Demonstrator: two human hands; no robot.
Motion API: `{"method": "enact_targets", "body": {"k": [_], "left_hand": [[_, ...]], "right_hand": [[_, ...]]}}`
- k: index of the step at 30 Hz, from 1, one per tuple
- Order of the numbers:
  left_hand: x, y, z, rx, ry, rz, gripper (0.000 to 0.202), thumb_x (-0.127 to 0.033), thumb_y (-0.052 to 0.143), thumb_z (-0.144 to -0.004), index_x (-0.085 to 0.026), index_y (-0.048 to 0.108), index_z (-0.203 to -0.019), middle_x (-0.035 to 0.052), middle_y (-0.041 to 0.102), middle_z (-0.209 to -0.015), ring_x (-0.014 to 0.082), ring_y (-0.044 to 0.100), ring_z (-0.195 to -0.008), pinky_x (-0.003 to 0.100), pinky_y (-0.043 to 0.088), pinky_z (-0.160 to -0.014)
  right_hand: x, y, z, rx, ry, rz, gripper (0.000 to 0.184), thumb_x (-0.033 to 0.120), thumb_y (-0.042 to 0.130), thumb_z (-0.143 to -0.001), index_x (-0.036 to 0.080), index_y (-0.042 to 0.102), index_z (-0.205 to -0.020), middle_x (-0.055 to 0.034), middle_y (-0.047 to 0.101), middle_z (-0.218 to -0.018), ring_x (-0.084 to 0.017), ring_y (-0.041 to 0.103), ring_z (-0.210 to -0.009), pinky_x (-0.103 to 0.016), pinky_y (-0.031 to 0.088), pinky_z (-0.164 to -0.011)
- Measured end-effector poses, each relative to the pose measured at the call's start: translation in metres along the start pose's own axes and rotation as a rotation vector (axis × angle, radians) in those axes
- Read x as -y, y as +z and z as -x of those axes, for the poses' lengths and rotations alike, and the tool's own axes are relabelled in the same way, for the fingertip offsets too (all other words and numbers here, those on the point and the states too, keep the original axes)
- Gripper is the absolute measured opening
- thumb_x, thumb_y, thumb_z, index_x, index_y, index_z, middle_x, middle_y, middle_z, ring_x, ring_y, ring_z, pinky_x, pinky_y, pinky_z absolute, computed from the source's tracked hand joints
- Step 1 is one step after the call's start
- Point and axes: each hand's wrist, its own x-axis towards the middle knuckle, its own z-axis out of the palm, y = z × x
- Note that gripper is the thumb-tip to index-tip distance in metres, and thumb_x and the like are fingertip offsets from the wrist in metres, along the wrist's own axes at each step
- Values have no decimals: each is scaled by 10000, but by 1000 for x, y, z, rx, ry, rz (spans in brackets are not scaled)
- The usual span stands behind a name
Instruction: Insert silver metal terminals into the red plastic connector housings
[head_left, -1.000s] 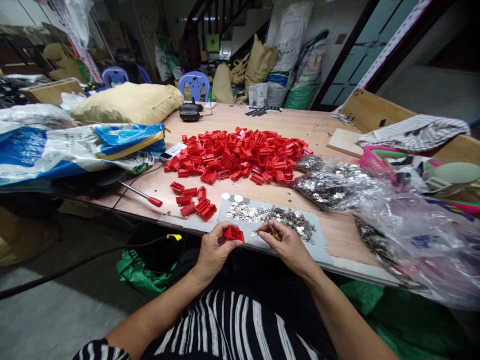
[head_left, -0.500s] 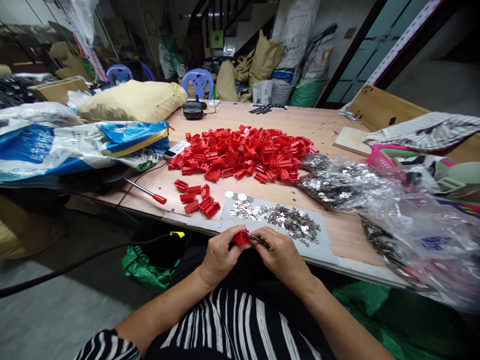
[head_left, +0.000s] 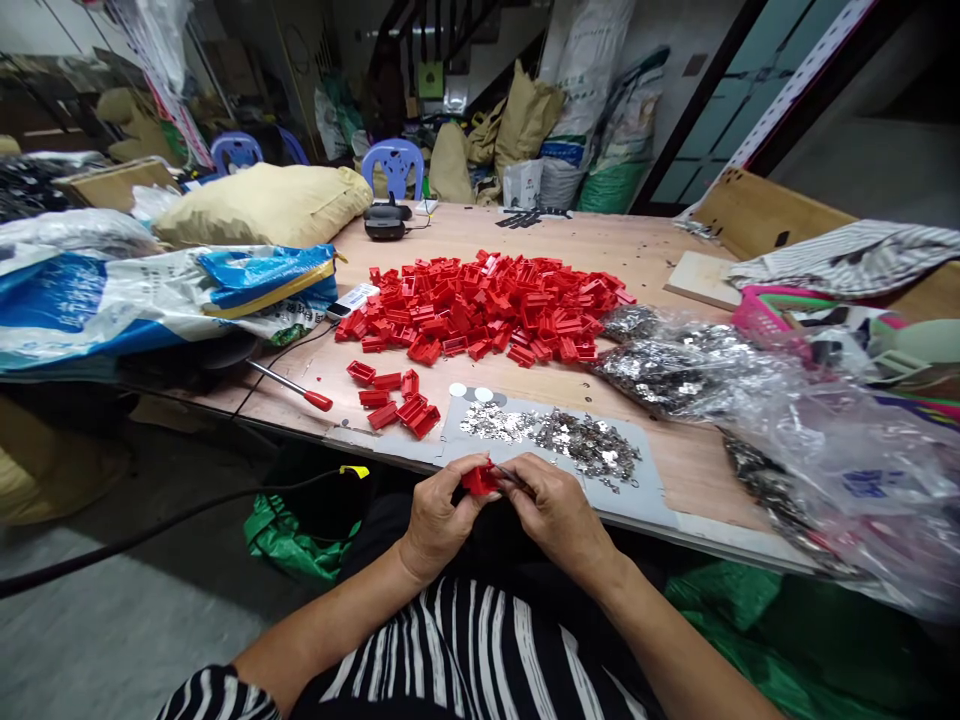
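Observation:
My left hand (head_left: 437, 517) is closed around a small red plastic part (head_left: 478, 479) just in front of the table's near edge. My right hand (head_left: 556, 511) is closed on a thin tool (head_left: 512, 477) whose tip meets the red part. Just beyond my hands, a grey mat (head_left: 651, 492) carries a scatter of small shiny metal pieces (head_left: 556, 434). A few red parts (head_left: 396, 401) lie in a small group to the left of the mat. A big heap of red parts (head_left: 487, 305) covers the middle of the wooden table (head_left: 525, 240).
A red-handled screwdriver (head_left: 292, 387) lies at the left edge. Clear bags of metal pieces (head_left: 675, 365) sit to the right. Blue-white sacks (head_left: 150, 295) and a tan sack (head_left: 262, 205) crowd the left. A black device (head_left: 385, 222) rests at the back. A pink basket (head_left: 765, 315) is far right.
My right hand has come from the metal pieces on the mat to the red part in my left hand. Both hands now meet at the part, a little nearer my body.

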Motion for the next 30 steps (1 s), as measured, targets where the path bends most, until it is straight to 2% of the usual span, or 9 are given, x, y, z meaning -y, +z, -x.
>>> {"method": "enact_targets", "body": {"k": [5, 9, 14, 16, 20, 24, 30], "left_hand": [[0, 0, 3, 13, -9, -12, 346, -242, 673, -811, -220, 598, -1148, 59, 717, -1084, 192, 695, -971, 315, 569, -870], [3, 1, 5, -7, -94, 43, 353, -263, 686, -802, -223, 595, -1140, 52, 713, -1090, 187, 694, -965, 314, 569, -860], [5, 0, 5, -19, -151, 84, 353, -266, 694, -794, -228, 599, -1133, 42, 711, -1095, 183, 690, -974, 311, 562, -871], [4, 0, 4, -21, -138, 86, 353, -266, 695, -794, -225, 601, -1132, 43, 712, -1091, 183, 691, -972, 309, 562, -868], [1, -1, 2, -30, -97, 65, 348, -266, 693, -796, -219, 605, -1129, 48, 716, -1079, 180, 695, -958, 300, 567, -859], [-1, -2, 2, -31, -67, 48, 349, -262, 691, -799, -223, 602, -1134, 52, 714, -1086, 185, 696, -963, 306, 568, -864], [-1, -2, 4, -18, -102, 85, 347, -265, 693, -798, -225, 605, -1131, 52, 711, -1099, 190, 691, -983, 318, 567, -870]], "right_hand": [[0, 4, 1, -3, 15, -41, 203, 85, 487, -859, 219, 631, -905, -57, 649, -863, -198, 605, -810, -323, 474, -721], [0, -2, -2, 62, 82, -177, 179, 186, 478, -914, 211, 646, -860, -46, 620, -809, -182, 587, -771, -300, 462, -695], [-5, -11, -1, 114, 173, -354, 181, 291, 510, -916, 225, 653, -1006, -38, 631, -910, -170, 577, -807, -276, 450, -710], [-8, -11, 0, 83, 219, -347, 168, 310, 527, -905, 219, 634, -998, -21, 627, -873, -152, 550, -735, -264, 431, -665], [-8, -7, 1, 52, 252, -249, 154, 352, 535, -898, 213, 588, -860, 20, 570, -708, -125, 460, -590, -253, 372, -577], [-4, -3, 0, 56, 235, -201, 146, 335, 530, -897, 214, 561, -822, 20, 567, -699, -130, 477, -605, -256, 366, -586], [-8, -1, -2, 89, 266, -296, 172, 343, 523, -886, 210, 534, -777, 25, 523, -680, -132, 455, -630, -258, 367, -596]]}}
